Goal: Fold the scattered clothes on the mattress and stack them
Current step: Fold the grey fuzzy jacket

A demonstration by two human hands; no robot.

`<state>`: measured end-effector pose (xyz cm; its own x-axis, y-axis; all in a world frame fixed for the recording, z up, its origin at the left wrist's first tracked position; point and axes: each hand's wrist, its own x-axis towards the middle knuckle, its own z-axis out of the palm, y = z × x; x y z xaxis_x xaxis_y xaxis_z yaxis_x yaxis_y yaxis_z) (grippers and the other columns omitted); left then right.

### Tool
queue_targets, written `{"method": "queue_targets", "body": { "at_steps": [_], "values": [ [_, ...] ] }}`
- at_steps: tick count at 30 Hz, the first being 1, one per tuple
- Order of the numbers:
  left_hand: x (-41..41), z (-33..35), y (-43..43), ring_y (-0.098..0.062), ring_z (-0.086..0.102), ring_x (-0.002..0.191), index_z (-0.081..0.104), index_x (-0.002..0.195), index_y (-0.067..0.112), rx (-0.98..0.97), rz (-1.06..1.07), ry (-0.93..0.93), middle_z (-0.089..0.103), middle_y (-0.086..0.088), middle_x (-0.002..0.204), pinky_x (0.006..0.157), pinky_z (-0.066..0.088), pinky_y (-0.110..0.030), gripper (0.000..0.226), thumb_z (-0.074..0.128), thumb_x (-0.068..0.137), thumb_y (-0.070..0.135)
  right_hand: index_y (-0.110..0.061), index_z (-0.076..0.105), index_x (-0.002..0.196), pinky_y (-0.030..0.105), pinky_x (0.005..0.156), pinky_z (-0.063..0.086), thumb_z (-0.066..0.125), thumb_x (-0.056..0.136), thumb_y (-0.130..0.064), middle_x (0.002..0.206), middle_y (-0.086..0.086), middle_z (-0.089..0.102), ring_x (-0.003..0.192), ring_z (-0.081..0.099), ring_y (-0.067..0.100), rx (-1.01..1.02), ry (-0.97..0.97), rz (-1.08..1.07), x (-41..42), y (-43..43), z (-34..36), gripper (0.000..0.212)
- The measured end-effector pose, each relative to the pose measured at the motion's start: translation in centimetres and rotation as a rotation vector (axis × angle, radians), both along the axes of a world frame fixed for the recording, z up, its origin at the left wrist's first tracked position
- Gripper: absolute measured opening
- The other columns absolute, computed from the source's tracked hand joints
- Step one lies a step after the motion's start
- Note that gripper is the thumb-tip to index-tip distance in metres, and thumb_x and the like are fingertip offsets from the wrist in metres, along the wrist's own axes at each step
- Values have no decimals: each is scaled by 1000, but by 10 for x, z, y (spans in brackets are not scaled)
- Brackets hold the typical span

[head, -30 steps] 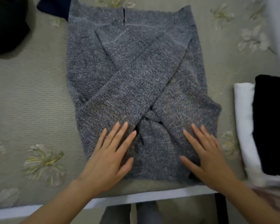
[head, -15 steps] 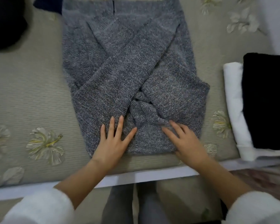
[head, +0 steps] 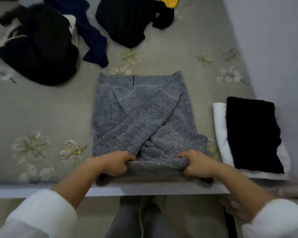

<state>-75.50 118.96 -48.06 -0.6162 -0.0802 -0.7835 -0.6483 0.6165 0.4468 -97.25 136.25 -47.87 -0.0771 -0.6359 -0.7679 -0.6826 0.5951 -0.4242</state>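
Both hands, which lay flat on the sweater half a second ago, now grip its near hem and have lifted it off the mattress edge. The left hand is clenched around the left part of the hem, fingers curled over the top of the fabric; the right hand is clenched the same way on the right part. Between them the hem is raised into a thick rolled fold.

The grey knit sweater lies in the middle of the mattress, its two sleeves crossed in an X over the body, collar end away from the person. The mattress cover is beige with pale printed flowers.

Just right of the sweater, near the wall, sits the stack: a folded black garment on top of a folded white garment. It lies apart from the sweater.

At the far end, unfolded clothes are scattered: a black garment with white trim at the left, a navy piece beside it, another black garment further right, and a bit of yellow fabric at the top edge. White fuzzy cuffs cover both forearms.
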Motion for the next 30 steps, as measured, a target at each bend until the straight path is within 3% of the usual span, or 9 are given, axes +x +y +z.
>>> {"method": "queue_targets", "body": {
  "at_steps": [2,5,8,10,13,18,23,27,30],
  "values": [
    [6,14,11,-21,54,106,57,121,27,93,-31,-120,59,-1,117,91,45,-36,51,41,80,3,-18,50,131,24,53,41,64,78,-10,75,-1,60,57,51,7,145,-82,71,4,10,15,55],
    [7,24,22,-22,52,107,52,127,28,192,-69,-286,56,-3,120,91,45,-37,54,46,79,3,-16,60,115,28,57,42,66,74,-14,92,17,66,63,54,14,298,-211,122,0,14,27,41],
    [1,31,12,-25,52,109,50,132,20,210,-54,-354,54,-6,123,92,45,-38,55,52,79,4,-23,58,122,31,59,43,67,72,-15,90,8,65,70,59,17,312,-174,148,-12,3,34,51],
    [-5,31,-9,-25,57,105,57,119,18,147,-50,-302,60,-6,116,86,48,-37,42,54,78,10,-24,59,116,36,69,48,68,71,-17,102,10,67,89,64,26,254,-122,154,-23,-13,37,46],
    [-16,25,-54,-23,60,91,61,99,16,-17,-42,-208,64,-6,100,76,46,-35,22,56,79,23,-27,58,95,37,79,49,67,74,-19,101,7,66,92,61,26,108,12,129,-42,-48,34,24],
    [-37,4,-128,-21,36,67,40,77,14,-140,41,-137,41,-4,76,62,26,-33,22,52,91,26,-21,40,142,33,89,45,59,87,-27,134,6,53,116,53,27,8,227,86,-69,-124,15,59],
    [-56,-31,-191,-23,48,82,52,100,16,-284,51,-45,54,-7,99,67,35,-30,14,52,94,28,-21,40,139,32,74,43,54,92,-29,121,10,58,107,55,29,-74,432,146,-86,-189,-6,50],
    [-74,-57,-224,-25,56,102,59,115,16,-364,184,75,61,-7,115,74,40,-29,26,59,90,26,-18,51,122,40,83,50,56,90,-28,115,9,61,102,57,29,-138,494,46,-101,-213,-41,34],
    [-80,-78,-229,-29,58,104,57,118,20,-505,316,194,64,-8,115,76,44,-33,29,59,89,23,-17,46,131,40,95,42,52,93,-30,128,8,55,116,51,27,-213,589,-17,-105,-214,-72,40]
  ]
}}
